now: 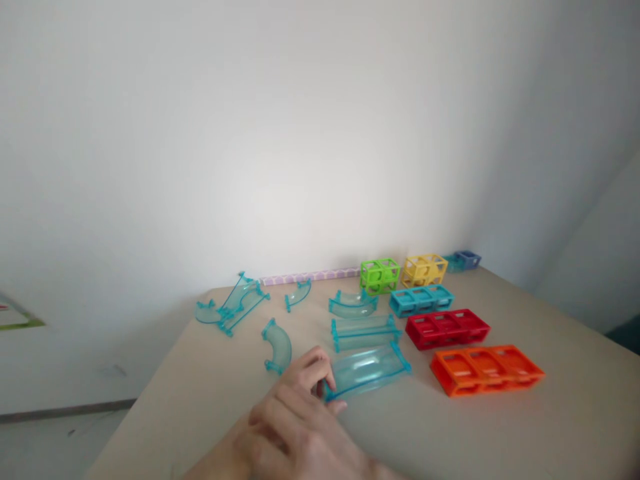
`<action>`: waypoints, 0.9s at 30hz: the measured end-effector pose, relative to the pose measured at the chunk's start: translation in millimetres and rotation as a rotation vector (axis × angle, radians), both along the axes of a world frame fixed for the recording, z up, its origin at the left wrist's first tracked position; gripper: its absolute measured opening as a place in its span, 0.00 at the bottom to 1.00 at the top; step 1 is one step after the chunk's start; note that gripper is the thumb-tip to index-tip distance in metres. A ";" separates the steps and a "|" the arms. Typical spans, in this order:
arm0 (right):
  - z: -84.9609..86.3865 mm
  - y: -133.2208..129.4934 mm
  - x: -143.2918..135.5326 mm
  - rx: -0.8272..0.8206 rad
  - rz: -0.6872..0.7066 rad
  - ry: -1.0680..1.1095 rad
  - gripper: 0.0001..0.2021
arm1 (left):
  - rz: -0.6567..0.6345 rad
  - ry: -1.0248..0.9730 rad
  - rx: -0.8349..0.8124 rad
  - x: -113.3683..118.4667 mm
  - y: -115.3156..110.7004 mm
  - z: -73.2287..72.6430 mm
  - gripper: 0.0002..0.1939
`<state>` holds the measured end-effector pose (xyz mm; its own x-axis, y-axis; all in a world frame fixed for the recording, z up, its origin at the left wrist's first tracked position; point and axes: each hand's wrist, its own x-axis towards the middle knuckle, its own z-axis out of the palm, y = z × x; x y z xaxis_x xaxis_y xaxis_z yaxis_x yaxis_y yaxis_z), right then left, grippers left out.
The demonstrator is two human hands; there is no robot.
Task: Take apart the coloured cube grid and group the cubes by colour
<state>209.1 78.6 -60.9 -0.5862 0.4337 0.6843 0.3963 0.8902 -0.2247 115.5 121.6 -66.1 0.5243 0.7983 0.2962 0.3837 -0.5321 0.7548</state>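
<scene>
My left hand [311,375] pinches the left end of a wide translucent blue track piece [367,368] between fingers and thumb. The piece lies low over the table, its right end pointing away to the right. In front of that hand, my right hand [300,427] overlaps the left wrist with its fingers curled; anything inside them is hidden. A similar straight piece [363,333] rests just beyond. A curved translucent piece [281,347] lies to the left of the hands.
Farther back are curved pieces [353,304] and a cluster of translucent parts [243,303]. Orange [487,371], red [447,328], blue [421,300], yellow [424,270] and green [380,276] frame blocks stand on the right of the table [390,433]. A white wall [300,133] rises behind.
</scene>
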 end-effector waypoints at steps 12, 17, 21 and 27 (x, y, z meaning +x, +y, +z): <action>-3.9 2.7 -3.0 0.070 0.087 -0.174 0.05 | -0.119 -0.081 0.035 13.6 21.3 -35.4 0.22; -8.4 4.9 -5.6 0.062 0.092 -0.129 0.04 | -0.125 -0.108 0.006 21.1 21.5 -34.9 0.20; -5.1 4.2 -2.5 0.010 0.129 -0.003 0.05 | -0.128 -0.187 -0.033 15.6 19.3 -25.0 0.19; 8.7 0.3 10.6 -0.221 0.076 0.246 0.15 | 0.433 -0.115 0.257 -13.2 28.2 3.6 0.05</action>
<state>219.7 78.9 -52.1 -0.4519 0.5486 0.7035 0.2403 0.8343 -0.4963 102.4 149.7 -62.5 0.1142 0.8287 0.5479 0.5323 -0.5167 0.6706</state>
